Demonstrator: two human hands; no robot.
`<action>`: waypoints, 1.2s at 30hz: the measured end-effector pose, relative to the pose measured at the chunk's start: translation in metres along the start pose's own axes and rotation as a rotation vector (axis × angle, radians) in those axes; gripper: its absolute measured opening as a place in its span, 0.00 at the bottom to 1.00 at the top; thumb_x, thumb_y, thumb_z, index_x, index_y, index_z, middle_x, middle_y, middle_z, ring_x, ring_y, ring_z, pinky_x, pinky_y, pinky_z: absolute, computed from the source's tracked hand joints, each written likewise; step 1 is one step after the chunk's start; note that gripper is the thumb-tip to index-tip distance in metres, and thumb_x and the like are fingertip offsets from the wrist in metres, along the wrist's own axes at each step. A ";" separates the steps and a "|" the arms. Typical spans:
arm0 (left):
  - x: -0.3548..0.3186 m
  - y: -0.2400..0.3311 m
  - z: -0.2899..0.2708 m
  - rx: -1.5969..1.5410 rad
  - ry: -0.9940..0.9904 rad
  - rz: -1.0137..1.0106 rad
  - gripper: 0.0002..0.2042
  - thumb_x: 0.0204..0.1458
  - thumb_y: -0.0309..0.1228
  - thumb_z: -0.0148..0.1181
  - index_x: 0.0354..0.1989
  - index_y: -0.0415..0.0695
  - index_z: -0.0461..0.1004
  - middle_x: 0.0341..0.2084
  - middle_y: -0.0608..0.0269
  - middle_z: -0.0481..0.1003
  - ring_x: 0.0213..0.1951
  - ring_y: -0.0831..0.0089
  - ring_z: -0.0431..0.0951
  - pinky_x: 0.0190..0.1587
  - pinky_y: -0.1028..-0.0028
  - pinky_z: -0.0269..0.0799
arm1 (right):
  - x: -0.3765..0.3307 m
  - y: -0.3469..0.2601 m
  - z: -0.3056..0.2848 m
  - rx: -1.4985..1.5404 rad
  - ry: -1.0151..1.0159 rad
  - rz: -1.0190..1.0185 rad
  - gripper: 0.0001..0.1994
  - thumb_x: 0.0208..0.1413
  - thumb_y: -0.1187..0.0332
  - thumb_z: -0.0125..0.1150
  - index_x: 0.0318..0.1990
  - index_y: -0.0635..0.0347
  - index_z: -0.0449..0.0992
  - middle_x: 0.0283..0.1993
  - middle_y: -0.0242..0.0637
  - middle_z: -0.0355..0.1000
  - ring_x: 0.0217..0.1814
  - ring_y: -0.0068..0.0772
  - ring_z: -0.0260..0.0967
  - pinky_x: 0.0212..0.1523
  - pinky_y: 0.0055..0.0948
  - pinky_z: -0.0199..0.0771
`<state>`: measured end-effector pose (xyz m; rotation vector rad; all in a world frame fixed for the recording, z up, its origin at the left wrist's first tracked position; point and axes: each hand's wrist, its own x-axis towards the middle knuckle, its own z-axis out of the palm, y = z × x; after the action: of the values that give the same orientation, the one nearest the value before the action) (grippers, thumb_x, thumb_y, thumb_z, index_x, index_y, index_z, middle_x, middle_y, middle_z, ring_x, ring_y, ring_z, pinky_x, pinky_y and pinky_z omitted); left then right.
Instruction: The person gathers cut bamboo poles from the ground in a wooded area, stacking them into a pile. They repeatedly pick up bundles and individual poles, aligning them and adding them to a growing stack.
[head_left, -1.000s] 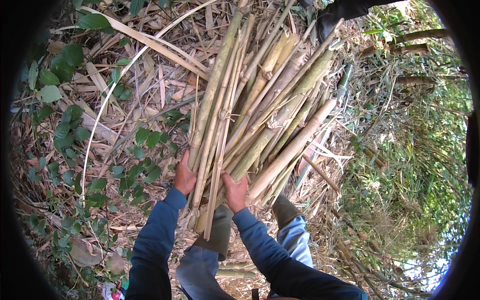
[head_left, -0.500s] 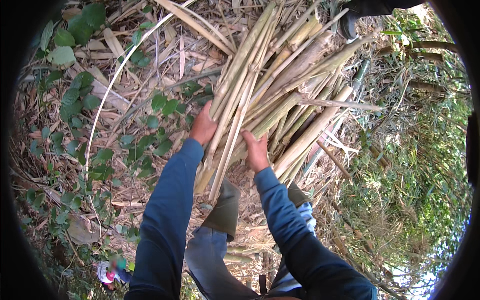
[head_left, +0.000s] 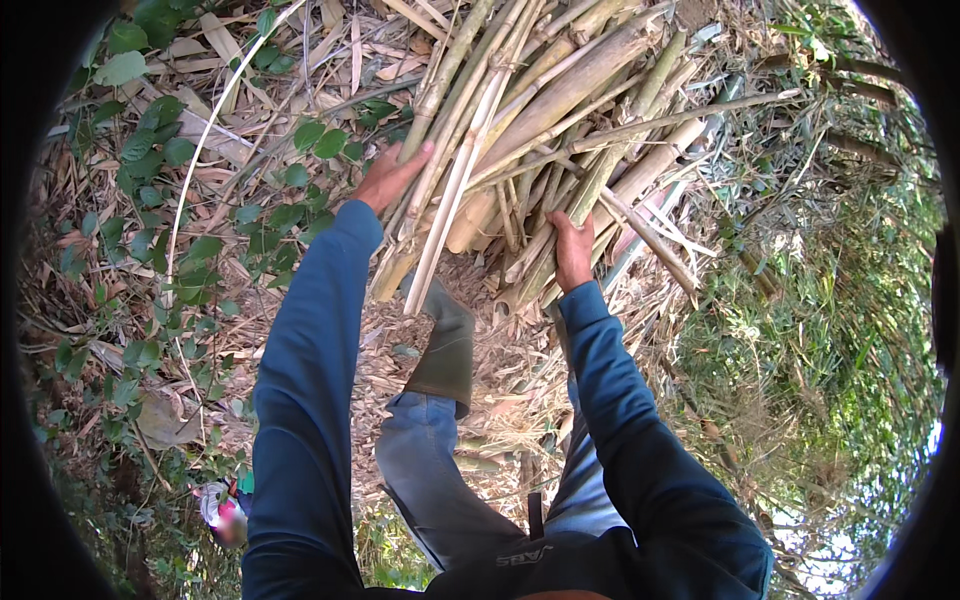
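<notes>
- Broad green leaves of a creeping vine [head_left: 160,160] cover the ground on the left.
- Dry pale leaf litter [head_left: 330,60] lies at the far left, among the vine.
- A thin pale stem [head_left: 190,190] arcs over the leaves on the left.
- Green grass and brush [head_left: 830,330] fill the right side.
- An olive rubber boot [head_left: 445,345] stands on dry chaff near the centre.
- Blue jeans [head_left: 430,480] show in the near middle.

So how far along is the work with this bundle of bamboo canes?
Done: a good many bamboo canes are already gathered into one bundle, cut ends toward the person. In hand: the left hand is on the bundle's left side and the right hand grips it from below, holding it up off the ground. Left: the ends look uneven, no tie shows, and loose stalks lie in the leaf litter beside it.
</notes>
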<state>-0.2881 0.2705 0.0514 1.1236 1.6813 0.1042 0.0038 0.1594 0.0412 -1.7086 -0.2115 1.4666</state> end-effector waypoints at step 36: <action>-0.009 0.050 0.017 0.356 0.155 0.141 0.52 0.47 0.66 0.49 0.67 0.32 0.40 0.52 0.32 0.66 0.47 0.39 0.73 0.53 0.55 0.66 | 0.162 -0.109 0.078 -0.350 0.021 -0.521 0.47 0.60 0.45 0.48 0.67 0.73 0.28 0.69 0.67 0.36 0.73 0.58 0.38 0.71 0.40 0.41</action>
<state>-0.2435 0.2845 0.0780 1.5338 1.8010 -0.0219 0.0253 0.3647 0.0008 -1.7589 -0.8751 1.0620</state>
